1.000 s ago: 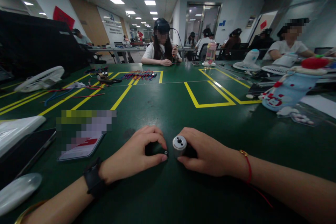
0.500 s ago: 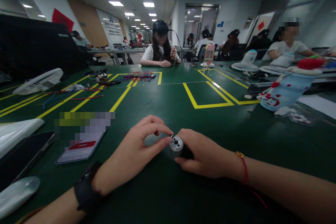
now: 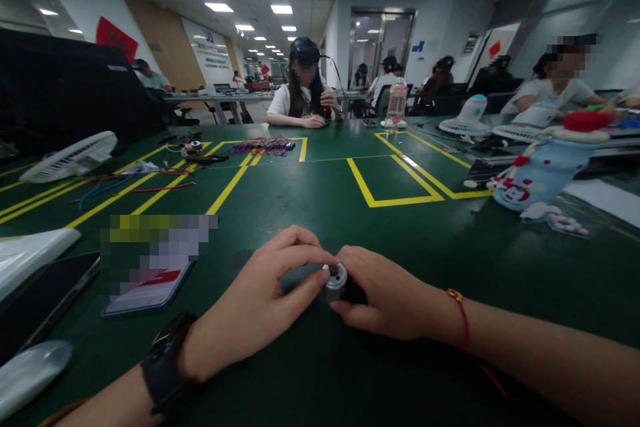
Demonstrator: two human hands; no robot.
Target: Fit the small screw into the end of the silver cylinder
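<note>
A silver cylinder that looks like a small electric motor (image 3: 336, 288) stands on the green table with its end face up; small dark holes show in that face. My right hand (image 3: 383, 290) is closed round its right side, beside a dark part mostly hidden by the fingers. Thumb and index finger of my left hand (image 3: 277, 280) are pinched over the end face on a tiny dark metal part (image 3: 333, 269) at its centre. The fingertips partly cover this part, so its exact kind is unclear.
Left lie a phone (image 3: 150, 287), a white mouse (image 3: 35, 373) and a white fan (image 3: 70, 157). Several coloured wires (image 3: 263, 147) lie farther back. A blue bottle (image 3: 543, 170) with a red top stands right. Across the table sits a person (image 3: 303, 90) in a cap.
My left fingertips have moved slightly right with the tiny metal part, from the near-left rim to the middle of the motor's face. My right hand keeps its hold.
</note>
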